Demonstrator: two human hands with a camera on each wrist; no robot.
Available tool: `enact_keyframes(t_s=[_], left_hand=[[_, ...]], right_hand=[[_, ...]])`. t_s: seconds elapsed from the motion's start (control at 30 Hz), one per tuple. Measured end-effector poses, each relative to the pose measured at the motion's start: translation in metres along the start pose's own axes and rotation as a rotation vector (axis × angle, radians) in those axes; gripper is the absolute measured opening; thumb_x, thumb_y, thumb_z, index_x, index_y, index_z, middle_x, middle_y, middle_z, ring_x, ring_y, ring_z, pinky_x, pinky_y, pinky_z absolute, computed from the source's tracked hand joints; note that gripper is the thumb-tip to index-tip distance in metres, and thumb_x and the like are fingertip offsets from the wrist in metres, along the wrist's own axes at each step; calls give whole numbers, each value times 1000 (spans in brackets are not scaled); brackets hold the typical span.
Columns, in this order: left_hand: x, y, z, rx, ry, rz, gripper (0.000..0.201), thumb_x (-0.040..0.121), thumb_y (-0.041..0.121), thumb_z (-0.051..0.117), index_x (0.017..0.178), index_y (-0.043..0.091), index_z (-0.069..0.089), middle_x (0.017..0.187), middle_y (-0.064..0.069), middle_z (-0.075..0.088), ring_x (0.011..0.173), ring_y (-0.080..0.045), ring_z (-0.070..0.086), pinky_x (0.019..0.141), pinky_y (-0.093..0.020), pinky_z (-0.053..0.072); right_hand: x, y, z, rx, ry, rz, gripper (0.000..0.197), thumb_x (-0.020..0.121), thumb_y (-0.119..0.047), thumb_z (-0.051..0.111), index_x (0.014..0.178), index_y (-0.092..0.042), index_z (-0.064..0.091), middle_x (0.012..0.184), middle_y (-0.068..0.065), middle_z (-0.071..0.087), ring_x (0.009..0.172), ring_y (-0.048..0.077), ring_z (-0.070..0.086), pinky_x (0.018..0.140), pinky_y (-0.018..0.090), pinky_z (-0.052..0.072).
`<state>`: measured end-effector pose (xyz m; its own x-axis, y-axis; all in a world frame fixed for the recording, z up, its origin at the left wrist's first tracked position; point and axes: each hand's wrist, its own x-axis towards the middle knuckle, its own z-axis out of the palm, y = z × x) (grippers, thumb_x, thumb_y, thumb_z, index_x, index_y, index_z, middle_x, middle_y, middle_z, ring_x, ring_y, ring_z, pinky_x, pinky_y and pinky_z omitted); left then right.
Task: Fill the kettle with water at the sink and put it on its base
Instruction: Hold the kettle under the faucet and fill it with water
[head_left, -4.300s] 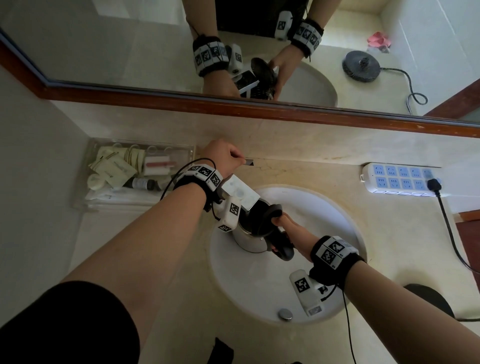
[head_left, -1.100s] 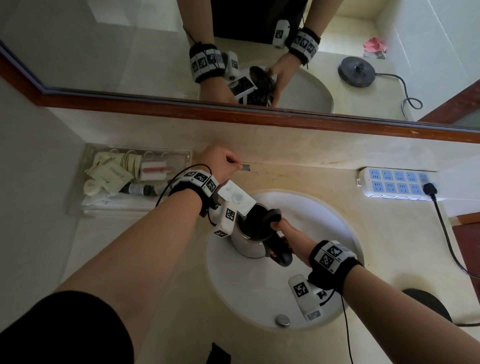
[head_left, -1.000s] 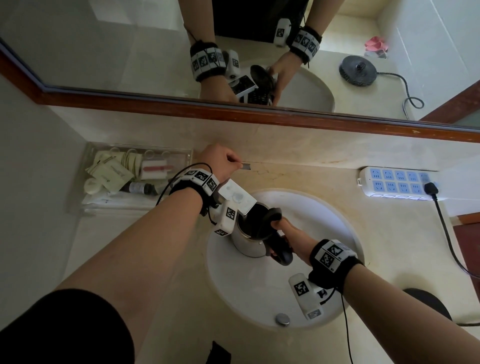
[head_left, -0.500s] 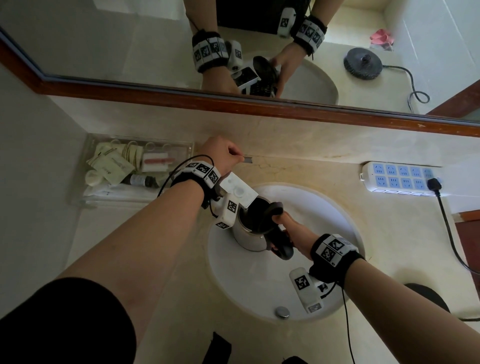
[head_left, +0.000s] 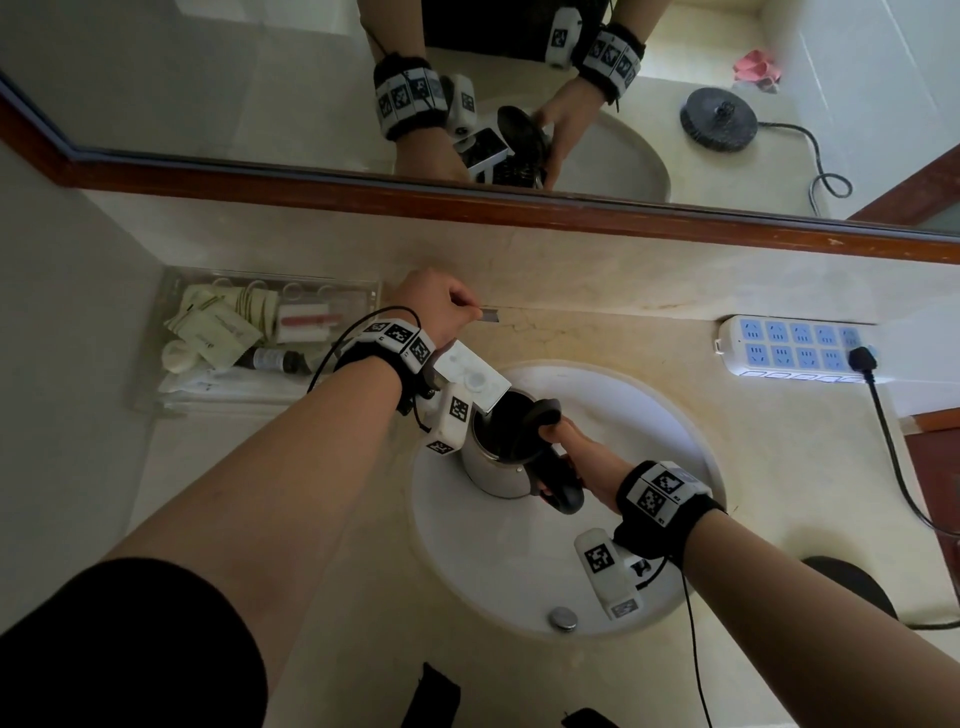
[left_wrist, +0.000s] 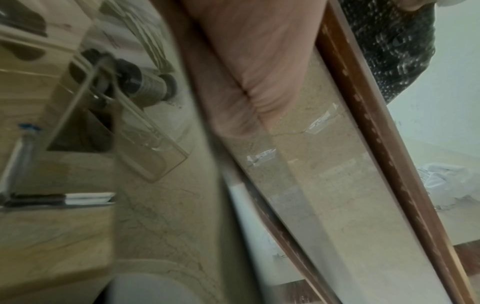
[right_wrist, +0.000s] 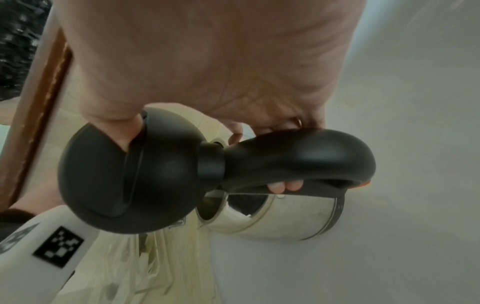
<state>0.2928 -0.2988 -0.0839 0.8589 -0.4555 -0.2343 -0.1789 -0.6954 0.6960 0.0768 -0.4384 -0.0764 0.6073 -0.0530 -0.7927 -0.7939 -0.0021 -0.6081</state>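
Note:
A steel kettle (head_left: 496, 470) with a black handle (head_left: 558, 491) hangs tilted over the white sink basin (head_left: 519, 566), mouth just under the flat tap spout (head_left: 470, 376). My right hand (head_left: 563, 441) grips the handle, and my thumb holds the black lid (right_wrist: 130, 174) swung open. The right wrist view shows my fingertips (right_wrist: 285, 186) curled under the handle (right_wrist: 298, 156) and the steel kettle body (right_wrist: 272, 218). My left hand (head_left: 431, 306) is curled round the tap lever (head_left: 488, 314) at the back wall. I cannot see any water. The black kettle base (head_left: 852, 587) lies on the counter, right.
A clear tray (head_left: 171, 379) of toiletries stands on the counter to the left. A white and blue power strip (head_left: 795, 348) lies at the back right, a black cord running down from it. The drain plug (head_left: 562, 618) sits at the basin's near side. A wood-framed mirror (head_left: 519, 202) runs above.
Both hands and the kettle keep their places at the tap. Only the head view has shifted slightly.

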Motion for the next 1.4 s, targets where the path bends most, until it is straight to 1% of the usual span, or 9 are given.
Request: enact_keyframes(t_s=[0.1, 0.27, 0.4, 0.57, 0.67, 0.83, 0.97, 1.27, 1.4], left_hand=[[0, -1, 0, -1, 0, 4, 7, 82, 23, 75, 88, 22, 79, 64, 21, 60, 62, 3, 57, 65, -20, 47], [1, -1, 0, 12, 3, 7, 7, 82, 25, 75, 87, 24, 79, 67, 19, 62, 67, -2, 62, 65, -19, 47], [2, -1, 1, 7, -3, 2, 7, 82, 24, 75, 88, 24, 79, 66, 20, 61, 63, 3, 58, 64, -18, 46], [2, -2, 0, 10, 0, 0, 6, 82, 25, 75, 87, 25, 79, 66, 19, 62, 64, 0, 60, 66, -21, 49], [3, -2, 1, 11, 0, 4, 6, 83, 25, 75, 87, 24, 79, 65, 20, 61, 63, 1, 59, 64, -20, 47], [3, -3, 2, 20, 6, 3, 6, 83, 27, 75, 87, 24, 79, 66, 19, 61, 65, 0, 59, 62, -19, 44], [3, -4, 3, 5, 4, 0, 5, 82, 25, 75, 85, 25, 78, 67, 19, 62, 68, -4, 62, 65, -21, 46], [4, -4, 3, -8, 6, -6, 4, 81, 26, 76, 84, 26, 78, 76, 12, 69, 75, -7, 65, 72, -24, 53], [4, -4, 2, -9, 11, -8, 5, 81, 26, 76, 85, 25, 79, 78, 10, 71, 77, -9, 66, 73, -25, 54]], right_hand=[[0, 0, 0, 1, -2, -3, 44, 100, -34, 37, 140, -16, 34, 90, 22, 63, 77, 29, 58, 62, 26, 55], [-1, -1, 0, 5, 0, 2, 45, 101, -36, 38, 142, -19, 34, 89, 17, 64, 76, 29, 59, 60, 22, 55], [-3, -2, 0, 6, 3, 2, 44, 101, -35, 38, 142, -20, 33, 86, 16, 63, 74, 28, 60, 56, 19, 55], [-4, -1, 0, -2, 4, 0, 44, 101, -35, 38, 142, -20, 34, 90, 18, 64, 78, 28, 60, 58, 19, 55], [-2, 1, 0, -3, -6, -8, 46, 100, -36, 39, 143, -20, 33, 94, 19, 64, 76, 27, 60, 64, 23, 55], [-3, 0, 0, -6, -4, -14, 43, 101, -33, 37, 142, -19, 34, 89, 17, 62, 69, 26, 58, 57, 20, 54], [-1, -1, 0, -2, -6, -3, 43, 101, -33, 38, 142, -21, 34, 91, 16, 62, 71, 26, 58, 60, 22, 54], [-1, -1, 0, -3, 2, 8, 43, 100, -34, 38, 142, -21, 33, 91, 18, 62, 70, 26, 59, 56, 19, 54], [2, 1, -1, 9, 2, 3, 44, 100, -33, 39, 142, -21, 33, 96, 21, 61, 73, 28, 59, 60, 24, 55]])
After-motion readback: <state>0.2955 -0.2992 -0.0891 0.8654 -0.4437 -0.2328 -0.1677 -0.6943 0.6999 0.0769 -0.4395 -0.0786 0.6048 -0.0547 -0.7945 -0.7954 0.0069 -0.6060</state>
